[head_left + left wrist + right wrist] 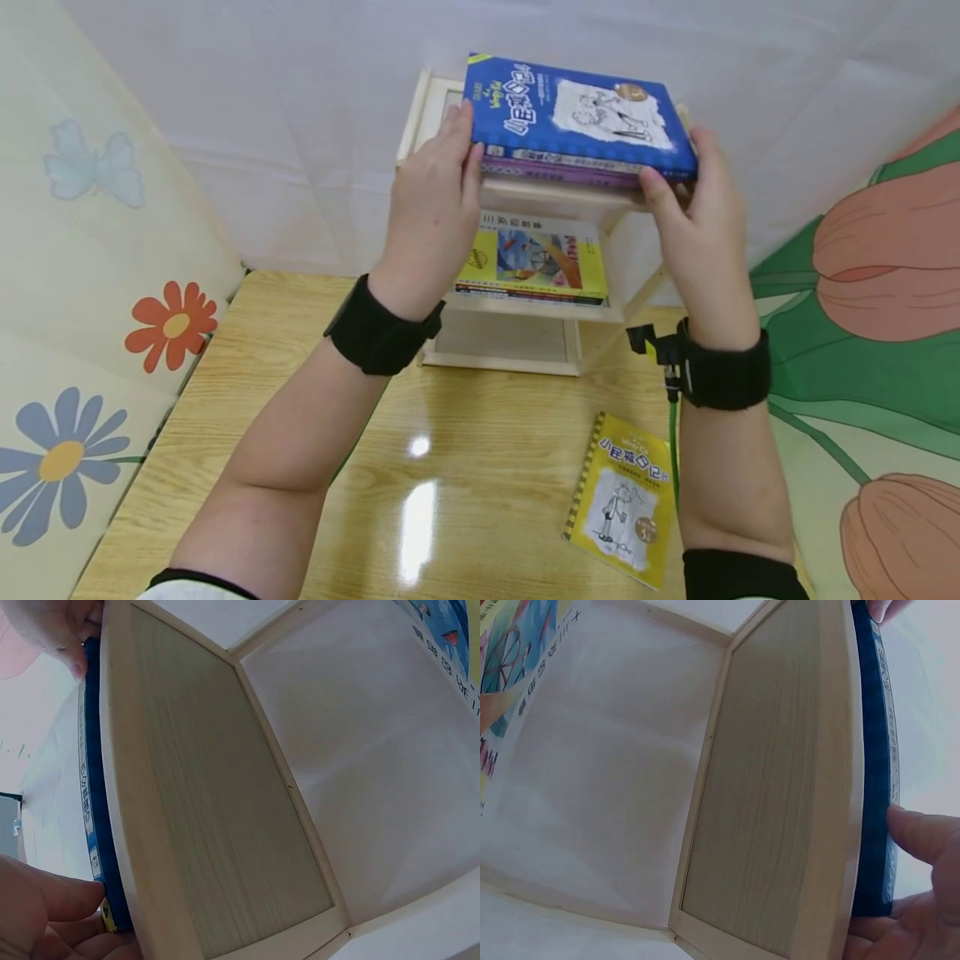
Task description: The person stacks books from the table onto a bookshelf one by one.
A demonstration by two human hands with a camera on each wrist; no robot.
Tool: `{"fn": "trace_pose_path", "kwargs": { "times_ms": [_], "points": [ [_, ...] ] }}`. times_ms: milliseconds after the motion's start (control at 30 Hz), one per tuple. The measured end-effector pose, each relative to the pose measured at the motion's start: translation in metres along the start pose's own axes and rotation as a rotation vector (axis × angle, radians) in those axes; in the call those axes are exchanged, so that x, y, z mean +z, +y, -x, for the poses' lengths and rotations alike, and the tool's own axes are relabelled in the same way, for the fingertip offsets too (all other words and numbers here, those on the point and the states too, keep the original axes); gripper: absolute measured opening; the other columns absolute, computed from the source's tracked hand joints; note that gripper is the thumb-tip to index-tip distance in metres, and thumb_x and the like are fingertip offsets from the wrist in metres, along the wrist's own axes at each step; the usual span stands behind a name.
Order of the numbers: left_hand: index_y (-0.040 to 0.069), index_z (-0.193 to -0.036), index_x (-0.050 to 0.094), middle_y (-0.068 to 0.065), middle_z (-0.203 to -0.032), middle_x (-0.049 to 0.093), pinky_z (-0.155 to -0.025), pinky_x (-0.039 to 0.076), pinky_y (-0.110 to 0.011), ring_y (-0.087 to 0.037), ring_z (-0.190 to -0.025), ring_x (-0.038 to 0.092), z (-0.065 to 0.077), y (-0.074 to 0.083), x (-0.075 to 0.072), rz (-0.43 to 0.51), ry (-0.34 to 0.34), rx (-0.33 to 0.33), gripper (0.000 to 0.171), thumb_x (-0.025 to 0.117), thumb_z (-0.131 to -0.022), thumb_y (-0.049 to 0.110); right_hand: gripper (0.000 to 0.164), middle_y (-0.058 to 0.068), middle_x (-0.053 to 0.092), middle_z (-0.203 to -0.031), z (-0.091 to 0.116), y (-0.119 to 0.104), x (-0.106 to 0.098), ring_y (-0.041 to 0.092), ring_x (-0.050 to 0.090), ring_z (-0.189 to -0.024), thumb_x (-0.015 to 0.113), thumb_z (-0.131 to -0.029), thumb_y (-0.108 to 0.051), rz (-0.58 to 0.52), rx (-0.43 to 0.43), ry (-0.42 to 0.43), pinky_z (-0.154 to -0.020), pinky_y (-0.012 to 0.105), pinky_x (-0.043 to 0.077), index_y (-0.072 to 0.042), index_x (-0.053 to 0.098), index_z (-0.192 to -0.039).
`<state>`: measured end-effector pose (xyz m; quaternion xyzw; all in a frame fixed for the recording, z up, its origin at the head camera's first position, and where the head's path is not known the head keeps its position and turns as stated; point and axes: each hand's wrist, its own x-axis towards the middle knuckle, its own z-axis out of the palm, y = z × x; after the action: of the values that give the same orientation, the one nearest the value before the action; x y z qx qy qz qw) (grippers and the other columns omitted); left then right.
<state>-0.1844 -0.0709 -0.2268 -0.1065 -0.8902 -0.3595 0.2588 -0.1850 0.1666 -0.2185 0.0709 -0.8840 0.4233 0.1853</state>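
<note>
A blue paperback book [600,112] lies flat on the top board of a small wooden shelf [411,117], with a purple book [573,177] beneath it. My left hand [433,208] grips the blue book's left end, thumb at the spine edge. At the right end my right hand [705,229] holds it the same way. Both wrist views look up past the shelf's top board to the blue book's spine [91,772]. In the right wrist view, the thumb [919,829] presses that spine. Whether the hands also hold the purple book is unclear.
Several yellow-covered books [540,258] lie stacked on the shelf's middle level. A yellow book [622,500] lies on the wooden table [480,450] near my right forearm. A white cloth [300,125] hangs behind; flower-printed panels [176,325] flank the table.
</note>
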Motion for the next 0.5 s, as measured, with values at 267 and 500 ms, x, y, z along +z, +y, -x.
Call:
{"fn": "trace_pose_path", "kwargs": {
  "times_ms": [267,500],
  "points": [
    [0.007,-0.142,0.038,-0.005,-0.142,0.044,-0.109,0.028,-0.016,-0.011,-0.133,0.040,-0.001,-0.001,-0.001,-0.034,0.043,0.011,0.044,0.041,-0.101,0.024,0.067,0.000,0.028,-0.155,-0.002,-0.005,0.002,0.010,0.033,-0.138,0.043,-0.094,-0.050,0.143,0.070,0.016,-0.110,0.028,0.035,-0.023,0.020,-0.151],
    [0.008,-0.139,0.043,-0.006,-0.138,0.050,-0.106,0.036,-0.019,-0.015,-0.126,0.050,-0.001,-0.002,-0.002,-0.071,0.058,0.020,0.043,0.042,-0.100,0.028,0.068,0.002,0.040,-0.149,-0.002,-0.011,0.002,0.008,0.044,-0.131,0.049,-0.092,-0.049,0.151,0.120,0.058,-0.105,0.025,0.040,-0.021,0.026,-0.150]
  ]
}}
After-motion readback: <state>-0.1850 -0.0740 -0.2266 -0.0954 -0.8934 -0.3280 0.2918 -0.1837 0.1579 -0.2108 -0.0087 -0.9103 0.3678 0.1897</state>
